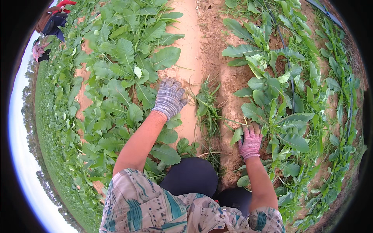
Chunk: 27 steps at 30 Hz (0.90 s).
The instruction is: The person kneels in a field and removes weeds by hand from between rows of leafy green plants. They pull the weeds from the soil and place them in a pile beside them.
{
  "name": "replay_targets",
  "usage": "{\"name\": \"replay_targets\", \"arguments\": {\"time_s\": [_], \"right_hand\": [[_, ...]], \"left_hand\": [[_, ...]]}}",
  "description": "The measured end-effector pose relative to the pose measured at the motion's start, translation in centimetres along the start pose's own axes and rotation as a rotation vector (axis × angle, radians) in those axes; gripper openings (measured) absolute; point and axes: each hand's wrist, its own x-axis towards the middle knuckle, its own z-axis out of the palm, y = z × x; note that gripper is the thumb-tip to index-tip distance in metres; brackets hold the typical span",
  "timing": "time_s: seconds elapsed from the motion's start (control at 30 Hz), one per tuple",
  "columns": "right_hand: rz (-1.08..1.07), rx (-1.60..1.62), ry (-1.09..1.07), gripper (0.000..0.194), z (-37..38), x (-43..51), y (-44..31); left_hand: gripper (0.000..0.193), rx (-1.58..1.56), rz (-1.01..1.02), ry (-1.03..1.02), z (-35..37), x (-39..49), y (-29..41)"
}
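Note:
My left hand, in a grey striped knit glove, is low over the bare soil furrow at the edge of the left row of leafy crop plants. Its fingers bend down and its palm is hidden. In a pink glove, my right hand reaches to the base of the right row of leafy plants. Leaves and grass blades surround its fingertips, so any grip there is hidden. Between my hands lies a heap of uprooted-looking grassy weeds along the furrow.
A black drip irrigation hose runs through the right row. My dark-clad knee is in the furrow close below. Two other people, one in dark trousers and one in a pink top, are far off at upper left.

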Motion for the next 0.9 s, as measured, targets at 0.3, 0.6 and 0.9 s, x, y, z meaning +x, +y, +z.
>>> {"name": "replay_targets", "arguments": {"time_s": [0.3, 0.6, 0.9], "right_hand": [[-0.001, 0.031, 0.161, 0.063, -1.7, 9.5, -3.4], [0.108, -0.034, 0.18, 0.069, 1.8, 11.5, -2.9], [0.057, 0.011, 0.237, 0.061, 1.0, 11.8, -3.1]], "left_hand": [[0.048, -0.157, -0.027, 0.122, 1.4, -0.6, -0.8], [0.042, -0.617, -0.09, 0.56, -0.3, 0.0, -3.0], [0.039, -0.57, -0.552, 0.12, -2.2, 7.6, -12.1]]}}
